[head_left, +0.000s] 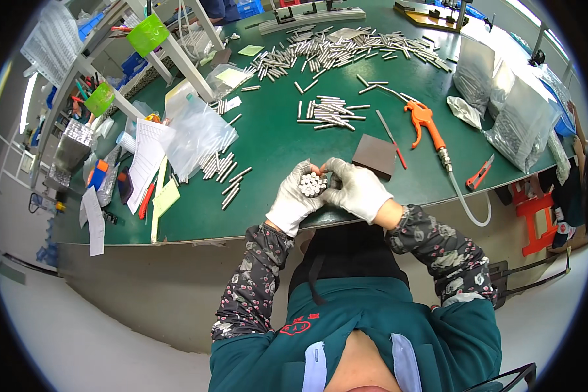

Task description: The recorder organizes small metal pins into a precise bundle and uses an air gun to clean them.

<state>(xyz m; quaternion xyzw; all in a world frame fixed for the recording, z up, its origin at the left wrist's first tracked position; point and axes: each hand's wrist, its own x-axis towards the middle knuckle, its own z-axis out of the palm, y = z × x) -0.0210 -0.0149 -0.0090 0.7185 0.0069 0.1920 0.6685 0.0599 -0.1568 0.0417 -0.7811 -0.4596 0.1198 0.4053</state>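
Both my hands, in white gloves with bare fingertips, are closed around a bundle of metal pins (313,185) at the table's front edge. The pins' round ends face up. My left hand (294,198) wraps the bundle from the left. From the right, my right hand (357,189) grips it with fingers and thumb. A dark brown square block (375,156) lies just beyond my right hand. Farther back is a small pile of loose metal pins (332,112). More pins (226,172) lie left of my hands, partly beside a clear plastic bag (199,134).
A large heap of pins (340,51) covers the green table's (268,137) far side. At right are an orange air gun (424,122) with a hose, a red-handled cutter (480,173), a thin red-handled tool (392,138) and filled plastic bags (519,124). Papers (147,157) and a shelf frame (176,55) stand left.
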